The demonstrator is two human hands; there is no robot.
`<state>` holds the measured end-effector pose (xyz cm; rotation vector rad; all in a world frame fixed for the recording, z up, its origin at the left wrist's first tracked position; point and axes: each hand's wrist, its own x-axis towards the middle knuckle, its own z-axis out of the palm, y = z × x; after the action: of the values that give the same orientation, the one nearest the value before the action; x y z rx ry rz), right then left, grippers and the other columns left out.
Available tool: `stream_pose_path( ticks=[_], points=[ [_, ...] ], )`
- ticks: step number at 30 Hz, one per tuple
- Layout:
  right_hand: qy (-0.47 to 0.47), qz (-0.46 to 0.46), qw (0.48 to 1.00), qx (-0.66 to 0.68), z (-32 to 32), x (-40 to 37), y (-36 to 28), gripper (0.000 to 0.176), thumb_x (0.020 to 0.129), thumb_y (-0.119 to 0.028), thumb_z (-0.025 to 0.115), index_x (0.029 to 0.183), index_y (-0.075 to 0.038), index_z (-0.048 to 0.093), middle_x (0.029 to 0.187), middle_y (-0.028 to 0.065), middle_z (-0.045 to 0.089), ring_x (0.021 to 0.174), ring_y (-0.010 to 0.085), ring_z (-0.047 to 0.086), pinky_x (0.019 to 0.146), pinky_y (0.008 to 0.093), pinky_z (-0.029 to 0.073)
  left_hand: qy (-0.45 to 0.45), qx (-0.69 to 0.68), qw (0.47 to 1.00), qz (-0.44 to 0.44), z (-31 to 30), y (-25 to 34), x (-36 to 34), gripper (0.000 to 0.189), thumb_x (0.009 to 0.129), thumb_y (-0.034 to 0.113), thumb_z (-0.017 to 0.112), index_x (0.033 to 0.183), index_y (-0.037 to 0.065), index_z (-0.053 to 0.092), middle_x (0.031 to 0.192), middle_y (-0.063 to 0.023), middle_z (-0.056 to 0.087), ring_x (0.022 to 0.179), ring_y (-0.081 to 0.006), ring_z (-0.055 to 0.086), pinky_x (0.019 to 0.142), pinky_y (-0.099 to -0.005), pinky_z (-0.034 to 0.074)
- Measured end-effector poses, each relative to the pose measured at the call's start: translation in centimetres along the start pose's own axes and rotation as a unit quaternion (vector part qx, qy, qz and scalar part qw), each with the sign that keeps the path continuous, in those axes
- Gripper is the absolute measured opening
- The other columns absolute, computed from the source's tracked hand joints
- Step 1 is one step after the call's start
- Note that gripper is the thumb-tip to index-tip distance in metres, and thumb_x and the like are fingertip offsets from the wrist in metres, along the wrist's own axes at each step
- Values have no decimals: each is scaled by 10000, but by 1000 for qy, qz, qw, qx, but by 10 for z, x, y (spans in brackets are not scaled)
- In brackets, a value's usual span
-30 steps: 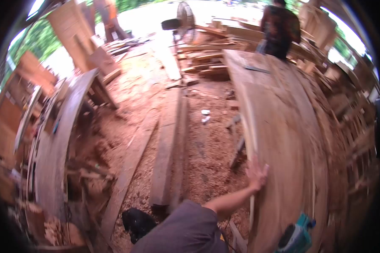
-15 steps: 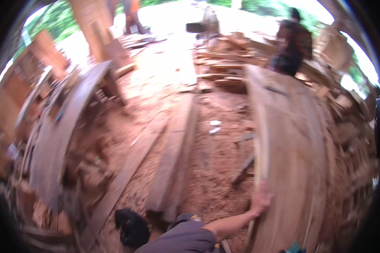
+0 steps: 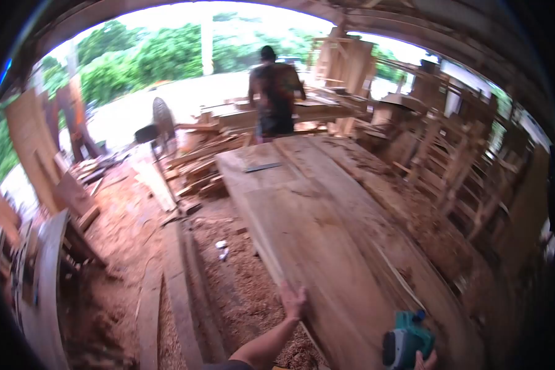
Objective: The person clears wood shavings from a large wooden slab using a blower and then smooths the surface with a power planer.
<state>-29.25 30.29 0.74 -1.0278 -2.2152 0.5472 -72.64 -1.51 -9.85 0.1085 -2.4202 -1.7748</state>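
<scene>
A wide wooden slab (image 3: 314, 228) stretches away from me across the middle and right. My left hand (image 3: 294, 300) rests on the slab's left edge, fingers spread and holding nothing. At the lower right, my right hand (image 3: 427, 361) is at the back of a green power planer (image 3: 408, 340), with its fingers wrapped on the tool. The planer sits on the slab's surface. A dark flat metal tool (image 3: 263, 167) lies near the slab's far end.
Beyond the slab a person (image 3: 274, 95) stands with their back to me. A fan (image 3: 163, 123) and stacked timber (image 3: 197, 160) are at the far left. Long planks (image 3: 182, 290) lie on the shavings-covered floor. Wooden frames (image 3: 450, 160) stand at the right.
The view has swung right and up, so the slab now fills the middle. The green planer and my right hand have come into clear view. My left hand is still on the slab's edge.
</scene>
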Motion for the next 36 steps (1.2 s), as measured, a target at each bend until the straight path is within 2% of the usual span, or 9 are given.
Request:
stream_pose_path(
  ticks=[1,3,6,9,12,16,19,25,36],
  points=[
    [-146,34,989,-12,-36,7,-90,666,908,-234,765,1461,16,492,1183,173,695,1095,267,668,963,386,508,-14,-7,1000,-1,-8,8,-2,930,935,451,657,1579,-53,213,1568,-327,314,1484,-471,251,1252,-467,177],
    [-83,96,986,112,-16,8,-75,351,824,-265,777,1044,-25,646,738,79,662,607,186,642,621,355,553,-2,-43,999,7,5,-12,4,911,924,415,669,1576,-54,239,1568,-320,308,1467,-447,286,1238,-463,213],
    [-258,189,926,199,-36,35,-110,404,831,-240,784,1166,-42,678,1001,94,727,850,191,683,776,371,546,-53,-131,990,26,8,-35,29,874,913,312,673,1576,-65,246,1562,-307,309,1420,-393,366,1215,-438,267],
    [-256,185,914,254,-48,30,-114,325,860,-271,775,1033,-18,669,780,47,669,653,132,617,612,330,515,-16,34,990,133,8,-56,37,844,968,393,579,1577,-73,227,1525,-305,374,1413,-420,386,1194,-445,288],
    [-208,232,907,283,-77,-9,-118,272,857,-195,715,1014,12,635,712,42,642,574,120,600,560,314,498,-115,127,981,89,-8,-37,32,891,983,518,540,1589,-48,212,1570,-305,340,1415,-462,393,1183,-508,307],
    [-119,279,918,257,-121,-102,-121,276,847,-147,715,1077,-10,649,789,81,696,652,152,667,629,333,534,52,477,859,180,-3,-4,31,873,963,510,622,1610,54,253,1630,-282,274,1493,-433,310,1201,-523,298],
    [-39,261,958,108,-130,-189,-123,403,843,-222,745,1164,-3,638,892,194,735,858,367,726,748,416,563,-46,396,853,336,37,61,-9,789,938,407,692,1585,113,351,1635,-251,293,1515,-412,276,1197,-558,287],
    [-3,519,843,142,-152,-233,-181,446,837,-256,783,1151,36,661,916,208,740,901,379,733,779,446,563,-403,257,786,391,191,151,-116,764,939,403,697,1577,142,368,1674,-204,229,1545,-404,196,1223,-601,169],
    [49,436,894,90,-113,-165,-150,531,852,-372,769,1176,30,643,928,295,705,953,470,690,813,499,561,-421,348,755,364,241,171,-201,721,1024,524,491,1594,113,329,1687,-112,249,1557,-370,186,1236,-594,126]
  ],
)
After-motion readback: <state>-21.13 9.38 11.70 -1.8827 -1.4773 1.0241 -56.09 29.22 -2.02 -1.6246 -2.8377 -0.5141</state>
